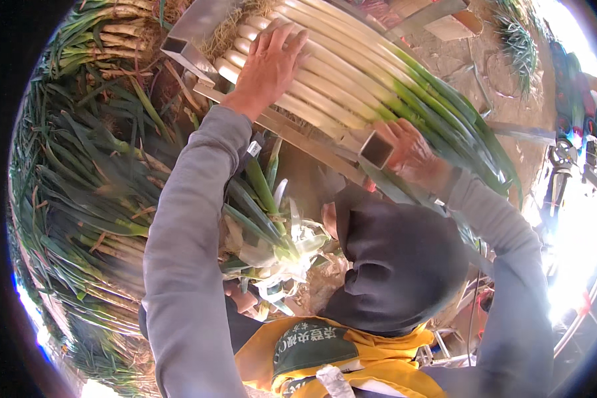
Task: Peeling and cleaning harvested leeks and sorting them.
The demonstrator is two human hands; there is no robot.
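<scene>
The left hand [268, 69] lies flat on the white stems of a row of leeks [341, 71], fingers slightly spread and pressing from above rather than closed round any one stalk. The right hand [408, 154] is at the near edge of the same row, where white turns to green; the end of a square metal tube is just beside its fingers, and I cannot tell whether they grip the leaves or only rest there.

The leeks lie between and beyond both hands in a metal frame [312, 150], root ends beyond the left hand, leaves trailing past the right. Judging by how they lie, the lining-up looks well along: the stalks are side by side, roots at one end. I can make out no tie round them, so any binding seems not yet done.

Much appears left over: a large heap of leeks [99, 172] spreads to the left of the left hand, outside the frame. Nearer the wearer than both hands, a co-worker in a dark hood [404, 259] bends beside a leek with loose, pale outer layers [288, 249].
</scene>
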